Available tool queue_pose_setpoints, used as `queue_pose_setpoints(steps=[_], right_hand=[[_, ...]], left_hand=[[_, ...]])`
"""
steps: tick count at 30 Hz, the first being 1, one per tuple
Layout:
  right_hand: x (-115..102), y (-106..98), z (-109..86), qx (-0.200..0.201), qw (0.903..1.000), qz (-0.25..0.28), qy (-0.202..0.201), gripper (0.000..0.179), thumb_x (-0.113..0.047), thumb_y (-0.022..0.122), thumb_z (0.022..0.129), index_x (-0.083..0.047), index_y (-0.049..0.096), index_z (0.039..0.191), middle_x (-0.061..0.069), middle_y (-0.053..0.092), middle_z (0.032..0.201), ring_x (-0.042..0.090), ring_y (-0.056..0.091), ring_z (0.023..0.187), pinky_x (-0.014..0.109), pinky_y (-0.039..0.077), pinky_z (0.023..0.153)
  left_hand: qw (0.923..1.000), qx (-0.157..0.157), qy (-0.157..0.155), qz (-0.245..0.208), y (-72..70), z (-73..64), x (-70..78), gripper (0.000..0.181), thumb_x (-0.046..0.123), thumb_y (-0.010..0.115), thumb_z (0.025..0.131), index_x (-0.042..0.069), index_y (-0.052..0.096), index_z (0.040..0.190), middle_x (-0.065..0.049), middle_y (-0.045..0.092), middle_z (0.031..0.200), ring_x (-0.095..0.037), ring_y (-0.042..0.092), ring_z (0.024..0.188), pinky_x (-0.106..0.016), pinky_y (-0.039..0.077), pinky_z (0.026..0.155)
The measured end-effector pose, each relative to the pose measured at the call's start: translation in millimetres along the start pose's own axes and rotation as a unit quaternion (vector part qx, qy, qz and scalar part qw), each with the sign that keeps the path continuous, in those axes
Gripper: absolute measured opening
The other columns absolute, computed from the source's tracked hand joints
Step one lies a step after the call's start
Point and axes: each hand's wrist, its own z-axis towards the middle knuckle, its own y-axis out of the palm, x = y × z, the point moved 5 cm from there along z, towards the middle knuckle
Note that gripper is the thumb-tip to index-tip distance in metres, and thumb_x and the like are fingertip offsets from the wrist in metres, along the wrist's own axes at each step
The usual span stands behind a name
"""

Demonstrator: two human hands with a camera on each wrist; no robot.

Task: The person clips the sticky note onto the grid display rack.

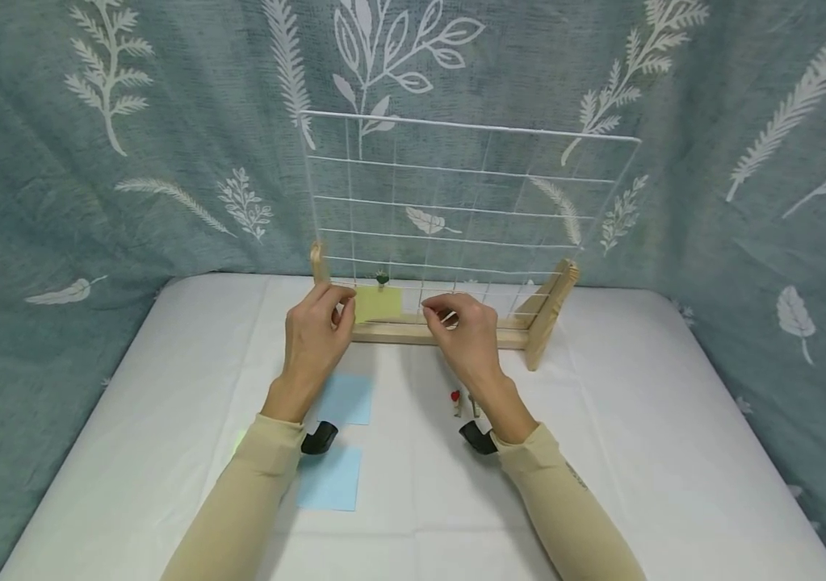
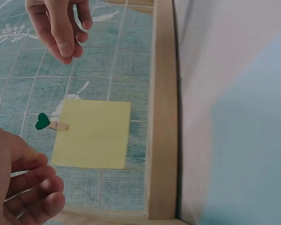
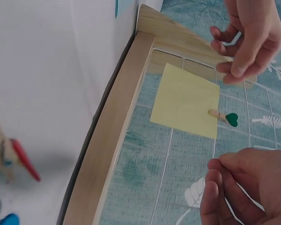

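A yellow sticky note (image 1: pixel 378 304) hangs at the bottom of a white wire grid (image 1: pixel 471 126). A small wooden clothespin with a green heart (image 2: pixel 43 121) clips the note's upper edge to the grid. My left hand (image 1: pixel 316 327) is beside the note's left edge, its fingers loosely curled and apart from the paper in the left wrist view. To the right of the note, in front of the grid, is my right hand (image 1: pixel 467 329). Its thumb and index fingertips are close together, with nothing visible between them in the right wrist view (image 3: pixel 239 187).
The grid stands in a wooden base (image 1: pixel 413 333) with a slanted side support (image 1: pixel 552 315). Two blue sticky notes (image 1: pixel 350 399) lie on the white cloth near my left forearm, beside a sliver of green paper (image 1: pixel 240 438). A red-heart clothespin (image 1: pixel 456 402) and another one lie by my right wrist.
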Motion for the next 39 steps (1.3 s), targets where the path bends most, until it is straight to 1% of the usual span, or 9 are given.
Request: queue_pose_setpoints(steps=[4,7,11,17,26,29,32,35,39], right_hand=[[6.5,-5.5,-3.3,-0.013,0.9998,-0.001,0.014,0.007,-0.003,0.077,0.093,-0.004,0.082,0.098,0.01,0.079,0.088,0.023,0.074,0.076,0.037,0.063,0.067],[14.1,-12.6,-7.6,-0.015,0.9995,-0.005,0.028,0.005,-0.004,0.079,0.093,-0.003,0.082,0.096,0.01,0.079,0.087,0.023,0.074,0.075,0.038,0.062,0.068],[22.9,-21.5,-14.5,-0.019,0.9988,-0.016,0.041,0.004,-0.005,0.08,0.092,-0.003,0.082,0.094,0.009,0.079,0.085,0.023,0.074,0.073,0.038,0.062,0.068],[30.2,-29.9,-21.0,-0.024,0.9982,-0.009,0.054,0.005,-0.005,0.08,0.092,-0.004,0.082,0.096,0.009,0.08,0.086,0.023,0.074,0.074,0.038,0.062,0.068],[43.9,-43.8,-36.4,-0.025,0.9964,-0.024,0.077,0.004,-0.006,0.081,0.091,-0.005,0.083,0.095,0.008,0.08,0.085,0.021,0.074,0.074,0.038,0.061,0.068],[49.8,-46.4,-45.4,-0.031,0.9948,-0.016,0.096,0.004,-0.005,0.082,0.091,-0.004,0.082,0.095,0.008,0.08,0.086,0.021,0.074,0.075,0.033,0.06,0.068],[55.5,-48.8,-54.3,-0.041,0.992,-0.007,0.119,0.005,-0.007,0.082,0.091,-0.005,0.083,0.096,0.007,0.08,0.086,0.02,0.074,0.076,0.023,0.058,0.068],[60.1,-51.3,-61.8,-0.056,0.9887,0.001,0.139,0.006,-0.01,0.082,0.092,-0.008,0.083,0.097,0.005,0.081,0.087,0.02,0.075,0.079,0.015,0.055,0.069],[66.1,-55.8,-70.4,-0.073,0.9844,-0.002,0.16,0.007,-0.01,0.082,0.091,-0.01,0.083,0.098,0.002,0.081,0.088,0.019,0.075,0.081,0.014,0.055,0.07]], left_hand=[[1.0,-0.009,0.003,0.003,0.8,-6.5,-1.8,0.008,0.002,0.07,0.096,0.0,0.078,0.098,-0.009,0.068,0.084,-0.018,0.055,0.06,-0.033,0.044,0.054],[0.9998,-0.018,0.004,0.003,5.0,-10.2,-2.0,0.009,0.002,0.07,0.096,0.001,0.078,0.099,-0.009,0.068,0.084,-0.017,0.054,0.06,-0.033,0.044,0.053],[0.9994,-0.034,-0.004,0.007,8.2,-14.5,-1.4,0.007,0.003,0.071,0.096,0.002,0.078,0.098,-0.008,0.067,0.082,-0.016,0.051,0.058,-0.032,0.041,0.053],[0.9973,-0.065,-0.014,0.032,3.6,-21.0,-5.5,0.005,0.006,0.073,0.096,0.004,0.077,0.096,-0.007,0.068,0.084,-0.016,0.052,0.06,-0.032,0.042,0.054],[0.9938,-0.094,-0.036,0.047,-5.4,-31.9,-13.9,0.005,0.006,0.075,0.094,0.004,0.078,0.096,-0.006,0.066,0.08,-0.018,0.052,0.061,-0.032,0.039,0.056],[0.9918,-0.108,-0.04,0.055,-6.1,-35.7,-17.0,0.005,0.007,0.075,0.094,0.005,0.079,0.095,-0.006,0.068,0.08,-0.017,0.052,0.061,-0.032,0.039,0.057],[0.9895,-0.124,-0.044,0.061,-8.0,-40.6,-19.9,0.004,0.008,0.075,0.094,0.005,0.079,0.095,-0.006,0.068,0.08,-0.017,0.052,0.062,-0.032,0.04,0.058],[0.9883,-0.13,-0.046,0.066,-12.2,-46.1,-23.5,0.004,0.007,0.075,0.093,0.005,0.079,0.094,-0.006,0.066,0.077,-0.017,0.052,0.062,-0.033,0.041,0.059],[0.9872,-0.132,-0.05,0.074,-18.7,-52.3,-29.5,0.004,0.005,0.075,0.091,0.004,0.078,0.092,-0.006,0.063,0.073,-0.018,0.052,0.062,-0.034,0.041,0.059]])
